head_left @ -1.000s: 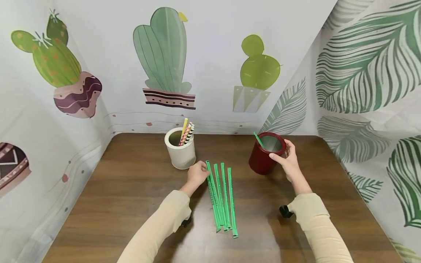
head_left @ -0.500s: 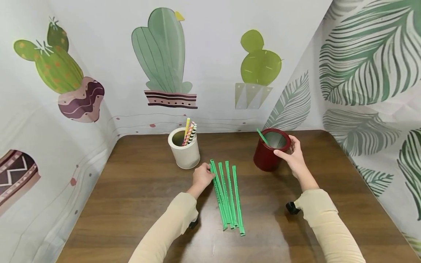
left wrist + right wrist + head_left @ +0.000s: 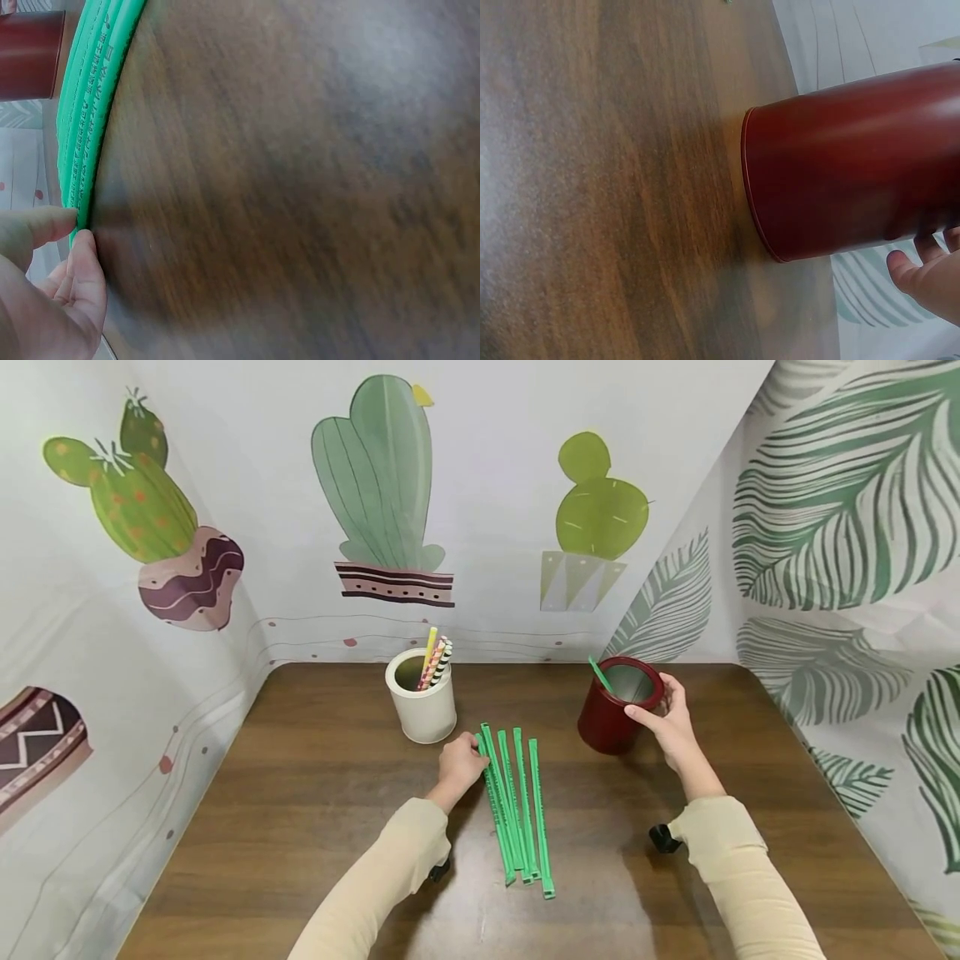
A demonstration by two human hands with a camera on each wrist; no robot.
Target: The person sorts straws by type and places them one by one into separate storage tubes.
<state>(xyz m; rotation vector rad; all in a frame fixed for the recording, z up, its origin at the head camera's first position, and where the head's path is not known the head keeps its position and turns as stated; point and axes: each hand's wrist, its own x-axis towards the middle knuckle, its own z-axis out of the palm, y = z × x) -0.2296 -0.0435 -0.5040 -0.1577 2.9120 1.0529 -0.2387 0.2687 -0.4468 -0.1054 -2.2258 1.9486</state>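
Several green paper-wrapped straws [image 3: 525,802] lie side by side on the table, printed along their wrappers. My left hand [image 3: 459,767] pinches the leftmost green straw [image 3: 497,814] near its far end. In the left wrist view, the thumb and fingertips [image 3: 88,262] meet at the end of the green straws [image 3: 94,112]. A dark red cup [image 3: 602,722] stands at the back right with one green straw [image 3: 598,675] leaning in it. My right hand [image 3: 673,727] grips this cup at its right side, thumb at the rim; the right wrist view shows fingers against the red wall [image 3: 855,165].
A cream cup [image 3: 426,717] at the back left holds several patterned straws [image 3: 435,664] and a yellow one. Behind the brown wooden table [image 3: 315,793] hangs a cactus-printed cloth [image 3: 495,527]. Leaf-printed cloth [image 3: 810,568] is on the right.
The head view has shifted a little, so everything sits slightly further right in it. Both hands keep their places on the straw and the red cup.
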